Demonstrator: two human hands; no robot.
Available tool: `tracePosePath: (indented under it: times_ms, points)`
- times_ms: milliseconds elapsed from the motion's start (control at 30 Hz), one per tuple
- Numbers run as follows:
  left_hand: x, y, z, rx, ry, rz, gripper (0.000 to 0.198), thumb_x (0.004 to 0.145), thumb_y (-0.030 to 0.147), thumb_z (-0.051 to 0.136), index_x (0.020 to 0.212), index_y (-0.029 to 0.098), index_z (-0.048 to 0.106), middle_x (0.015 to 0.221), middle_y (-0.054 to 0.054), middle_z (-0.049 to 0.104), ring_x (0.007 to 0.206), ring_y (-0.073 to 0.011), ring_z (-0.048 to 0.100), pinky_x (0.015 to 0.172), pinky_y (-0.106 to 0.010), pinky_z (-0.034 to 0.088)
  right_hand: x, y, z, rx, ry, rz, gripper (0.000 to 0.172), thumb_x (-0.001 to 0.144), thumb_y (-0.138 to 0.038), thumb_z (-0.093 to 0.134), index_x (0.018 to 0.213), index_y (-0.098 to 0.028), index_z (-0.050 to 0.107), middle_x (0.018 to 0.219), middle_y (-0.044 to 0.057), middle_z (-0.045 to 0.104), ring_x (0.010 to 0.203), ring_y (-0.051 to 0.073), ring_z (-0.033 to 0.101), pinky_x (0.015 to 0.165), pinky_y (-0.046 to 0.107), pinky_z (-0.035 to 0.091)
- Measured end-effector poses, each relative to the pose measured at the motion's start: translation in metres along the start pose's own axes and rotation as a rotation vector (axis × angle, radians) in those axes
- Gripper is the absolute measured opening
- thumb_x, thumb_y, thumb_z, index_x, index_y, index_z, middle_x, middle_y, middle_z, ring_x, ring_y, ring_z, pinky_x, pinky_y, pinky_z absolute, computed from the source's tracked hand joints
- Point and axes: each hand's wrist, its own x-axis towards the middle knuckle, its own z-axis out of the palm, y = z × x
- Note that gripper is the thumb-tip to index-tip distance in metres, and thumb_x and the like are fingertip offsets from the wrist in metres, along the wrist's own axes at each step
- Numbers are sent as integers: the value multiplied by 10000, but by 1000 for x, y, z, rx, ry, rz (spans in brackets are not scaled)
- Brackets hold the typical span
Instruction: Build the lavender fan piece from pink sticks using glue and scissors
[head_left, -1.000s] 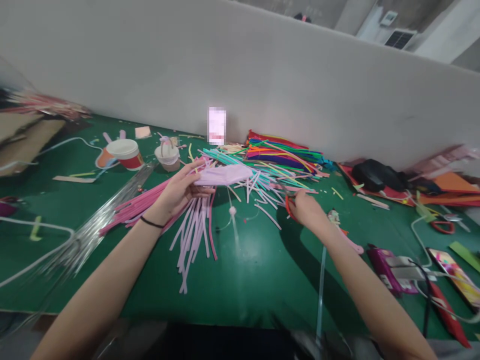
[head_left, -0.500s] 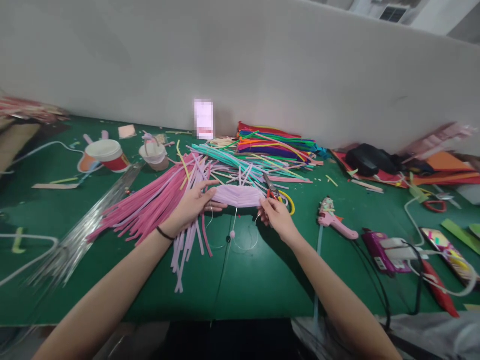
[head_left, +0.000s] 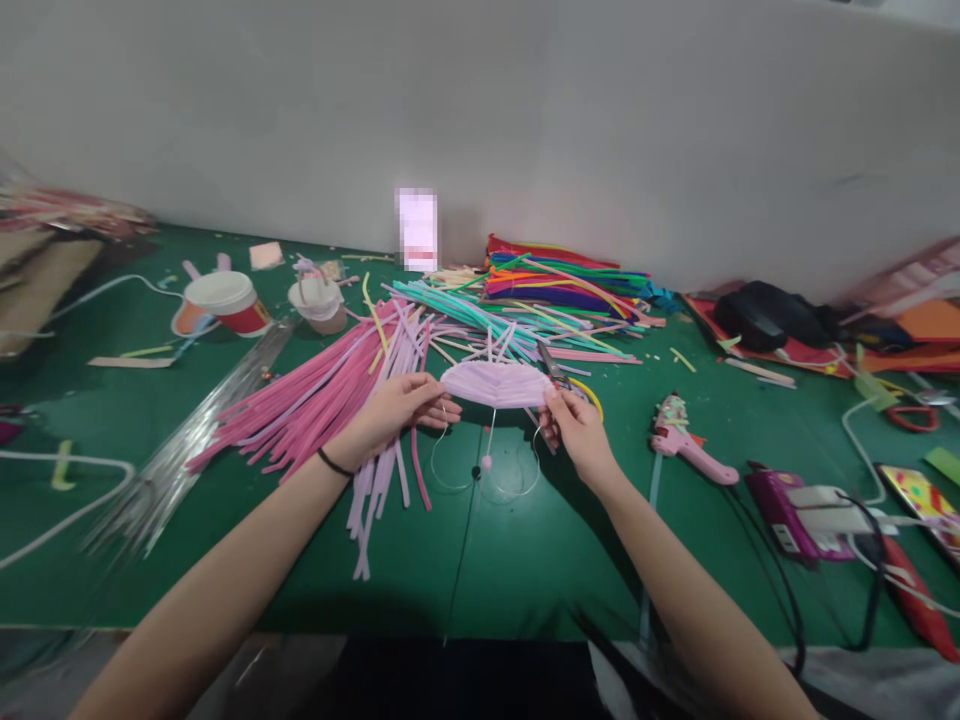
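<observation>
A lilac piece made of pipe cleaners laid side by side point(head_left: 495, 385) is stretched between my two hands above the table. My left hand point(head_left: 409, 405) pinches its left end with thumb and fingers. At the right end, my right hand point(head_left: 574, 418) grips it the same way. A thin pale wire loop and a white stem with a small bead point(head_left: 487, 463) hang below the piece. Behind my right hand lie scissors point(head_left: 556, 368), partly hidden. Lilac pipe cleaners point(head_left: 384, 470) and pink pipe cleaners point(head_left: 300, 405) lie beside and under my left hand.
Multicoloured pipe cleaners point(head_left: 562, 280) are heaped against the grey partition by a lit phone point(head_left: 418, 230). Left stand a paper cup point(head_left: 244, 310) and silver wires point(head_left: 187, 440). Right are a pink glue gun point(head_left: 694, 450) and a purple power strip point(head_left: 787, 515) with cables.
The view has shifted slightly, so most things sit a little further right. My left fingers have moved out to the piece's left end, and more of its curved outline shows.
</observation>
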Motion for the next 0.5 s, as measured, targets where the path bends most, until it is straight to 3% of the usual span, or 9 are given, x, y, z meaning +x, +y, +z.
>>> tracePosePath:
  times_ms: [500]
  points:
    - [-1,1,-2,28,20,24,230,772,288,685,676,168,515,705,-81,744,594,-163,710,524,-209,553,-2,1,3,30,-18,15,427,810,-602,582,728,-185,545,555,-41,509,411,69,440,338,176,323]
